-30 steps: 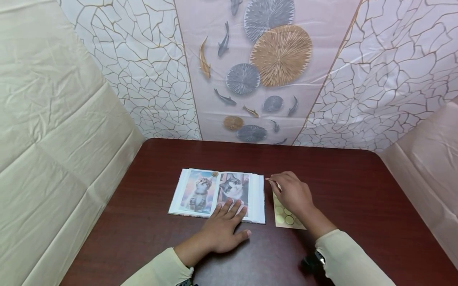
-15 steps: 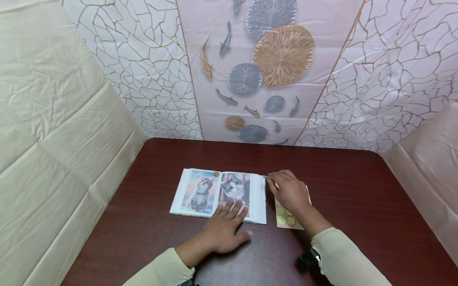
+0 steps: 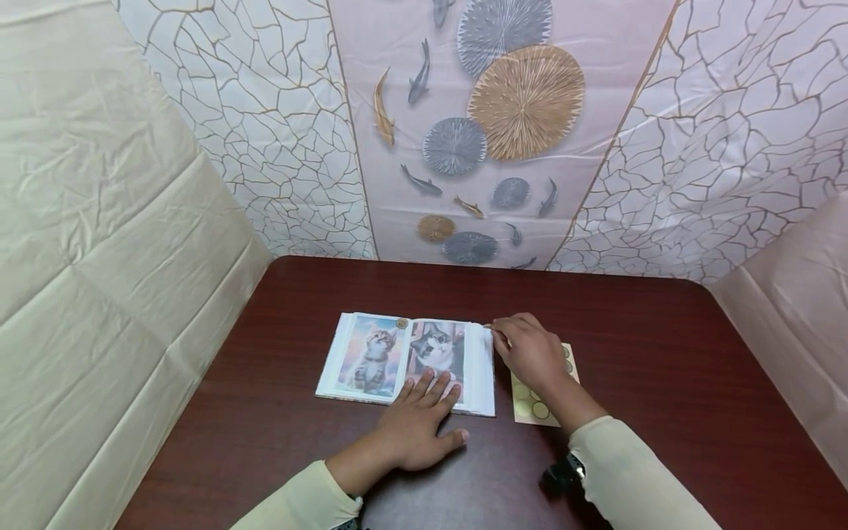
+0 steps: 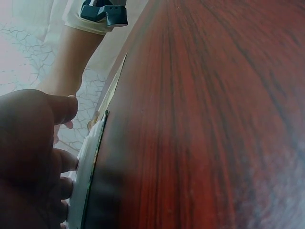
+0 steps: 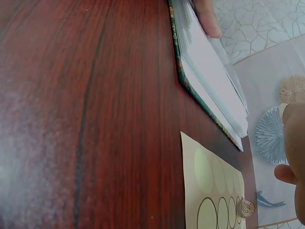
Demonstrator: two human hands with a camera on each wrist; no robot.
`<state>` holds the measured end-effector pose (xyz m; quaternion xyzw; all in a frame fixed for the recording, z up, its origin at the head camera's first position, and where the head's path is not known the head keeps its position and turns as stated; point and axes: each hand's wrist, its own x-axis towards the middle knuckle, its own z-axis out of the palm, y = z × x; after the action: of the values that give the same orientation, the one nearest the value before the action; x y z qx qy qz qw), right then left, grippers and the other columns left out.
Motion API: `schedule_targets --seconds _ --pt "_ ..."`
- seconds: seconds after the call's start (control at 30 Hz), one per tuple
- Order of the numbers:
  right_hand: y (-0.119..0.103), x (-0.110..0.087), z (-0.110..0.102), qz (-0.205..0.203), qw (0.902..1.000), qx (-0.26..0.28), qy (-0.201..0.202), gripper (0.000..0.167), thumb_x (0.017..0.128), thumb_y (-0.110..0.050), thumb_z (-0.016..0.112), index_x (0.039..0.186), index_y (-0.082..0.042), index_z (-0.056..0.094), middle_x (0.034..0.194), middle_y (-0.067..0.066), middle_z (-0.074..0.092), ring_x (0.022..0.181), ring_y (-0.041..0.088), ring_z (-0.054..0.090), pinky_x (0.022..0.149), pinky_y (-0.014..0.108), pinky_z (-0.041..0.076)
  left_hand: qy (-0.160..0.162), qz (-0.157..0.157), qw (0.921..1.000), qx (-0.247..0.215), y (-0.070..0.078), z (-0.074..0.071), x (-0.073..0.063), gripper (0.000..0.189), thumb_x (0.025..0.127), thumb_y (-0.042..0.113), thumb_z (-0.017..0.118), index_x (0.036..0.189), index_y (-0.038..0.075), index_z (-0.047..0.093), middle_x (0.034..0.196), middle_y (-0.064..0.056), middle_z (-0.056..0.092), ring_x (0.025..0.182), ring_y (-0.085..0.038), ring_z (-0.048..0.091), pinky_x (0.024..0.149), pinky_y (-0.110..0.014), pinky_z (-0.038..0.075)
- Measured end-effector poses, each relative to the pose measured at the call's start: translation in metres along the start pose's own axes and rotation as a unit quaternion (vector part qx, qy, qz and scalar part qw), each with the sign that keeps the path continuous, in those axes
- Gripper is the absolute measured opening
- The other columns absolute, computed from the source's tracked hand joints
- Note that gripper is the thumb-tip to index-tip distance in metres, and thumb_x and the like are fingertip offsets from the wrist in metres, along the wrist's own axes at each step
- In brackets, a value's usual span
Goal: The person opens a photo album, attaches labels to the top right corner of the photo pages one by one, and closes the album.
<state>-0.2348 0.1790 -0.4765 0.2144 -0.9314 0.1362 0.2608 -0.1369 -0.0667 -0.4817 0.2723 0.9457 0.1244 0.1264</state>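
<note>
An open photo album [image 3: 478, 368] lies on the table, with a kitten picture [image 3: 369, 361] on its left page and a grey-and-white cat picture [image 3: 437, 346] on its right page. My left hand [image 3: 417, 434] rests on the lower right page, its fingers spread and straight. A round gold-brown sticker [image 3: 401, 323] sits at the kitten picture's upper right corner. At the album's upper right corner, my right hand [image 3: 533, 353] pinches a small sticker [image 3: 488, 326] between thumb and finger, seen almost edge-on. Beneath that hand lies a yellowish sticker sheet [image 3: 528, 408], partly hidden.
The dark red-brown wooden table [image 3: 298, 456] extends around the album. Patterned cloth [image 3: 457, 213] hangs behind it, and beige cloth [image 3: 152, 294] stands at the left. In the right wrist view, one patterned round sticker [image 5: 246, 208] shows at the sheet's edge, beside bare circles.
My right hand has moved left, bringing the pinched sticker from beside the album to its upper right corner. More of the sheet shows to its right. The left hand stays on the page.
</note>
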Motion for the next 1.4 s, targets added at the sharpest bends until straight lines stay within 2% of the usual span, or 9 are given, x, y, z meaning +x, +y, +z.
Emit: schedule_targets --seconds 0.13,0.4,0.67,0.93,1.4 --pt "-0.001 0.002 0.001 0.002 1.0 -0.002 -0.004 0.018 0.097 -0.023 0.07 0.111 -0.017 0.079 0.11 -0.003 0.076 0.106 0.019 0.065 0.052 0.043 0.055 0.002 0.0 1.0 0.0 0.0 0.0 0.0 0.077 0.103 0.066 0.037 0.164 0.021 0.025 0.17 -0.002 0.013 0.156 -0.026 0.001 0.124 -0.05 0.005" --pt "-0.004 0.003 0.005 0.0 0.9998 -0.006 -0.018 0.019 0.097 -0.026 0.07 0.112 -0.017 0.079 0.11 -0.004 0.076 0.105 0.018 0.065 0.051 0.039 0.054 0.001 -0.004 1.0 -0.003 0.0 -0.002 -0.001 0.078 0.102 0.067 0.037 0.164 0.022 0.025 0.17 -0.002 0.013 0.156 -0.025 0.001 0.124 -0.049 0.005" --pt "-0.005 0.005 0.01 -0.009 0.9999 -0.002 -0.008 0.019 0.097 -0.024 0.07 0.111 -0.016 0.08 0.113 -0.004 0.076 0.104 0.017 0.065 0.053 0.039 0.054 0.0 -0.007 1.0 0.0 0.001 -0.003 -0.002 0.078 0.102 0.067 0.037 0.164 0.021 0.025 0.17 -0.001 0.013 0.156 -0.024 0.002 0.124 -0.048 0.005" --pt "-0.005 0.006 0.013 -0.024 0.9995 0.0 0.02 0.017 0.094 -0.02 0.072 0.108 -0.016 0.08 0.11 -0.003 0.077 0.1 0.018 0.067 0.049 0.038 0.053 0.0 -0.008 1.0 0.005 0.002 -0.004 -0.002 0.078 0.102 0.067 0.038 0.164 0.021 0.026 0.17 -0.002 0.014 0.156 -0.025 0.003 0.124 -0.048 0.006" --pt "-0.008 0.011 0.016 -0.019 0.9998 -0.005 0.0 0.017 0.095 -0.022 0.072 0.109 -0.017 0.081 0.113 -0.003 0.076 0.101 0.018 0.066 0.051 0.038 0.053 -0.002 -0.008 1.0 0.0 0.001 -0.004 -0.002 0.078 0.102 0.067 0.038 0.164 0.021 0.025 0.17 -0.002 0.013 0.156 -0.024 0.002 0.124 -0.048 0.006"
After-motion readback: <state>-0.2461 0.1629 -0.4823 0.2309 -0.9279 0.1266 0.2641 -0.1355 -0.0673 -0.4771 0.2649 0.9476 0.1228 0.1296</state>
